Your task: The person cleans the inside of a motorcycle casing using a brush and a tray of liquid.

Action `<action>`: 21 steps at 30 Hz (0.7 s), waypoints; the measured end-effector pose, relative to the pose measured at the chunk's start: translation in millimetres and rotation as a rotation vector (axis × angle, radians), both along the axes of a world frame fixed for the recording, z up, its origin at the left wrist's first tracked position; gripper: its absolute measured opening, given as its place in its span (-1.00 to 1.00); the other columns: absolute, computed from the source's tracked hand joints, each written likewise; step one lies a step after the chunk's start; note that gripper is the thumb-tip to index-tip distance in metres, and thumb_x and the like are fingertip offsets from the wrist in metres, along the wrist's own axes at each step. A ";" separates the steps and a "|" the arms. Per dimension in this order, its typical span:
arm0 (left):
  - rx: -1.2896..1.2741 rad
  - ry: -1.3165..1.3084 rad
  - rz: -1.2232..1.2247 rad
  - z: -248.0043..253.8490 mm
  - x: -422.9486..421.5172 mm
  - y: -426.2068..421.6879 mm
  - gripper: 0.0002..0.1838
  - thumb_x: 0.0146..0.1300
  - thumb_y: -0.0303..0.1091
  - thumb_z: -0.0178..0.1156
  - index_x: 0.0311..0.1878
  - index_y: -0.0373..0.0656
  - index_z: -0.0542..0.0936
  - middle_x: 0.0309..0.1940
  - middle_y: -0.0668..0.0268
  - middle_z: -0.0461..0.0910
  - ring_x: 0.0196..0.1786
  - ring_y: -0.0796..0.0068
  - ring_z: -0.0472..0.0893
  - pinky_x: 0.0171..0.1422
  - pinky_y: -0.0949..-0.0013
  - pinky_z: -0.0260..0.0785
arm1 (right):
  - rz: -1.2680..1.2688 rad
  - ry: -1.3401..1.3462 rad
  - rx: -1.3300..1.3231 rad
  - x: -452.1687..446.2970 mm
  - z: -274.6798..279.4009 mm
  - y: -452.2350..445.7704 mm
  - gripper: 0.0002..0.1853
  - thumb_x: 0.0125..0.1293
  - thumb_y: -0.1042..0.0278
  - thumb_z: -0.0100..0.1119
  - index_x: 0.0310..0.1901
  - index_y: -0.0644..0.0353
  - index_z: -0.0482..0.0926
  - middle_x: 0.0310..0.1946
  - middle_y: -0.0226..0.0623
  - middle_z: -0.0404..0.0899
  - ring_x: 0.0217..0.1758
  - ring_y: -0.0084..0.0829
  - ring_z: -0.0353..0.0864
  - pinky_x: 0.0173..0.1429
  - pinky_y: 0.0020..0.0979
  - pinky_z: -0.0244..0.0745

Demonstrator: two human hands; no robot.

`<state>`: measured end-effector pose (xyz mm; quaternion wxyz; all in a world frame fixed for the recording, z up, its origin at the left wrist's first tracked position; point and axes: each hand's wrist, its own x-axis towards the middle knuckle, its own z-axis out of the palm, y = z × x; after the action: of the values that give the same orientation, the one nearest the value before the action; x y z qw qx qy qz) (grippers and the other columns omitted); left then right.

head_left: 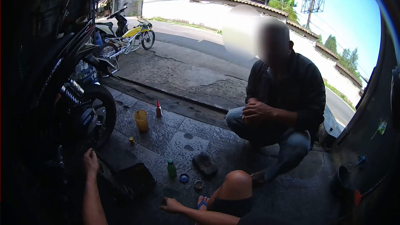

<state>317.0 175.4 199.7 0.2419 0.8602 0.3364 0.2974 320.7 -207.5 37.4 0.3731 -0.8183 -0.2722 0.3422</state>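
Note:
My left hand [91,162] is raised at the left, just below the motorbike's rear wheel [109,114]. Its fingers curl at the upper end of a long dark part [109,171], but shadow hides what they grip. Low in the middle, my right hand [171,204] has its fingers bent in, close to the floor; anything inside them is hidden. Between the hands lies a black panel-like piece [137,178]. Beyond my right hand stand a green bottle [171,168], a blue round lid [184,178] and a small round container [199,184].
A person [283,87] squats opposite, hands together. On the tiles are a yellow cup [141,121], a red-tipped bottle [158,110], a small yellowish object [131,140] and a dark block [205,164]. A yellow motorbike [132,35] is parked outside. My knee [238,181] rises at the front.

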 end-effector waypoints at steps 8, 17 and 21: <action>0.035 -0.011 -0.003 9.1 5.6 -17.1 -0.59 0.41 -0.24 0.08 0.17 -0.31 0.64 0.06 -0.09 0.65 0.13 -0.07 0.65 0.21 0.10 0.48 | 0.022 0.042 -0.041 -5.0 -9.5 4.4 -0.43 0.28 -0.03 0.31 0.08 0.36 0.61 0.05 0.12 0.67 0.16 0.05 0.65 0.23 -0.11 0.53; 0.033 0.002 -0.007 10.1 6.2 -23.3 -0.58 0.40 -0.23 0.08 0.16 -0.32 0.64 0.09 -0.07 0.64 0.15 -0.06 0.63 0.23 0.11 0.47 | -0.009 0.030 -0.036 -7.6 -20.0 2.3 -0.44 0.27 -0.03 0.32 0.04 0.37 0.62 0.03 0.16 0.66 0.18 0.07 0.64 0.23 -0.11 0.52; 0.066 -0.009 -0.013 10.4 6.0 -22.9 -0.57 0.38 -0.24 0.08 0.15 -0.33 0.65 0.08 -0.09 0.65 0.15 -0.07 0.63 0.25 0.11 0.47 | -0.087 0.174 -0.096 -2.4 -41.5 7.6 -0.53 0.32 0.01 0.33 -0.06 0.35 0.64 -0.26 -0.09 0.69 -0.23 -0.19 0.70 -0.16 -0.21 0.58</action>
<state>323.1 152.5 210.1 0.2169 0.8685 0.3196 0.3107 318.4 -199.9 -4.1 0.3704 -0.8134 -0.1865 0.4080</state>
